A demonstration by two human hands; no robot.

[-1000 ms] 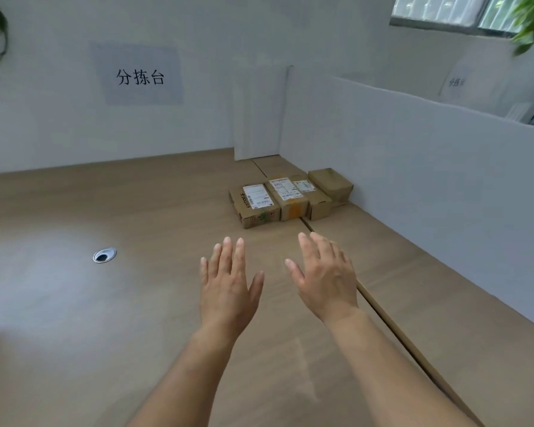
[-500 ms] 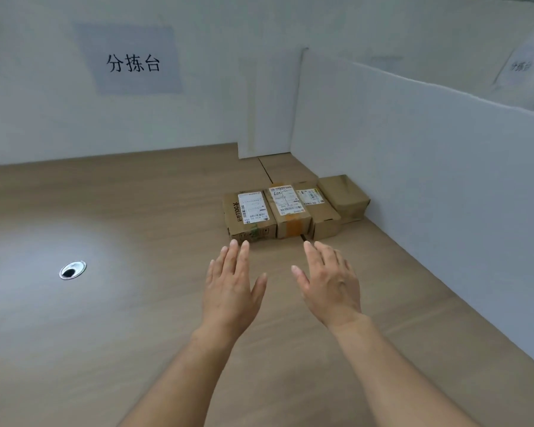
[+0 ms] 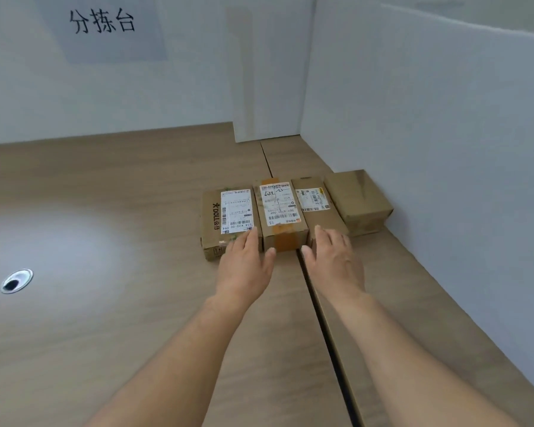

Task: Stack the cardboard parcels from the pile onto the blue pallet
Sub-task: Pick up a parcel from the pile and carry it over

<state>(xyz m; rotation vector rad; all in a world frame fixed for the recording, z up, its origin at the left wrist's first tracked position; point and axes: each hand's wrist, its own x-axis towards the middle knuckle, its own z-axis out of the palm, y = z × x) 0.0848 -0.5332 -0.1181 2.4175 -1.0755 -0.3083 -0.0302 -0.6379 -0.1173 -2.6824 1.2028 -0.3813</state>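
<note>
Four parcels (image 3: 309, 208) wait on the tabletop (image 3: 105, 318), pallet unseen; my left hand (image 3: 244, 266) and right hand (image 3: 333, 263), fingers straight and empty, flank the taped parcel (image 3: 282, 217).

Four cardboard parcels are lined up side by side toward the far right corner of the bench (image 3: 105, 334): a parcel printed DOLL (image 3: 211, 218), an orange-taped parcel (image 3: 279, 211), a narrow labelled parcel (image 3: 313, 201) and a plain parcel (image 3: 356, 198), the last set just beside the white partition (image 3: 429, 134). The left hand (image 3: 244, 266) is stretched flat, fingers straight, over the near end of the parcel printed DOLL. The right hand (image 3: 333, 263) is held likewise over the near end of the narrow labelled parcel. Whether contact is made cannot be told. A seam (image 3: 321, 318) is seen between the forearms, and a metal grommet (image 3: 16, 281) near the left edge.
</note>
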